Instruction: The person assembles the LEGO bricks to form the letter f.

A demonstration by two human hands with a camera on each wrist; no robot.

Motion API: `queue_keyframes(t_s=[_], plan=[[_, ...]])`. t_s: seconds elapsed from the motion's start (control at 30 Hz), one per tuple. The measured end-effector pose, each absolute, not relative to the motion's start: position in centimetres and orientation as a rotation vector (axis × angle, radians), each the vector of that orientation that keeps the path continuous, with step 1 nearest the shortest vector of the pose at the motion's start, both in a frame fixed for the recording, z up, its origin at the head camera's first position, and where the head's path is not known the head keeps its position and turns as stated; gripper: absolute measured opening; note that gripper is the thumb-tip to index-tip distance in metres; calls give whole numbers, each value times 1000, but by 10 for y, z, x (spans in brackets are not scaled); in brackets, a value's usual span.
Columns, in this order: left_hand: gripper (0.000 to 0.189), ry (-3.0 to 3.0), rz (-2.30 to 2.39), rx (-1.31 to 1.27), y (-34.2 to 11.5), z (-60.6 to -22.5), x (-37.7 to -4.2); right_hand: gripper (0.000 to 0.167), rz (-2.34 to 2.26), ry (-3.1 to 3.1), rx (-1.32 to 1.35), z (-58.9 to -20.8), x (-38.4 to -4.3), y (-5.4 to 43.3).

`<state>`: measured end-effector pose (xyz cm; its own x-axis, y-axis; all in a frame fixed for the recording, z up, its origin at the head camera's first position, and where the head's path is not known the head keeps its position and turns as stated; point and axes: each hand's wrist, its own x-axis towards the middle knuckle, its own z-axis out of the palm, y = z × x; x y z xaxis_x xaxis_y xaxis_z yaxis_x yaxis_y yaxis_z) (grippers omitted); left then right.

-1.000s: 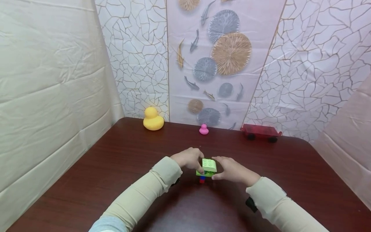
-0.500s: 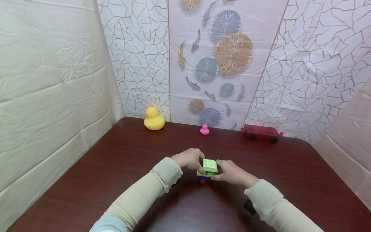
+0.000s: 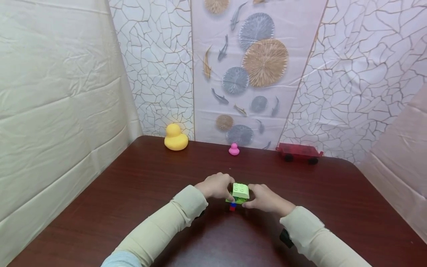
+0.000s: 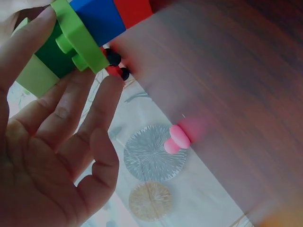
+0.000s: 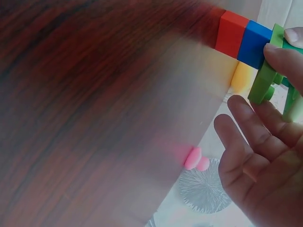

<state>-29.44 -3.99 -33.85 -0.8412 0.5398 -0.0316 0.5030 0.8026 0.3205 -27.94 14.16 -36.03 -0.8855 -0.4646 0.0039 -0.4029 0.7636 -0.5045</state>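
Note:
A small tower of toy building blocks stands on the table between the hands. A red block [image 5: 231, 34] is lowest, then a blue block [image 4: 102, 21], a lime green plate with studs [image 4: 78, 33], a dark green block [image 4: 56, 52] and a pale green rounded block [image 3: 240, 190] on top. From the left, the left hand [image 3: 217, 185] holds the upper blocks, thumb in front and fingers curved behind. On the other side, the right hand [image 3: 267, 200] pinches the green part with its thumb at the plate; its lower fingers are apart from the blocks.
Along the back of the dark wooden table [image 3: 140, 178] stand a yellow duck [image 3: 176, 138], a pink duck [image 3: 234, 149] and a translucent red wagon [image 3: 298, 151] with black wheels. Patterned cloth [image 3: 160, 74] hangs behind the table, and plain cloth [image 3: 60, 92] on the left.
The right hand has come slightly left, closer to the block tower, since one second ago. The left hand keeps its hold, and the tower stays in nearly the same place.

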Motion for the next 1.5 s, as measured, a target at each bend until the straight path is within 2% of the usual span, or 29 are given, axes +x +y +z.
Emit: queue_keyframes(t_s=[0.33,0.63,0.83,1.07,1.33,1.5], plan=[[41,2853,534,768,-50,-356,-294,42,-809,2845,-575,-362,-277,143],[39,2781,670,829,-52,-355,-296,39,-973,2772,-532,-360,-279,150],[39,2664,865,774,-53,-352,-298,44,-1120,2733,-466,-356,-279,155],[38,2623,903,722,-51,-350,-300,38,-1126,2761,-437,-354,-278,155],[33,2582,943,649,-47,-351,-299,40,-1059,2801,-454,-352,-276,158],[28,2582,952,649,-44,-352,-298,33,-1066,2800,-400,-353,-276,158]])
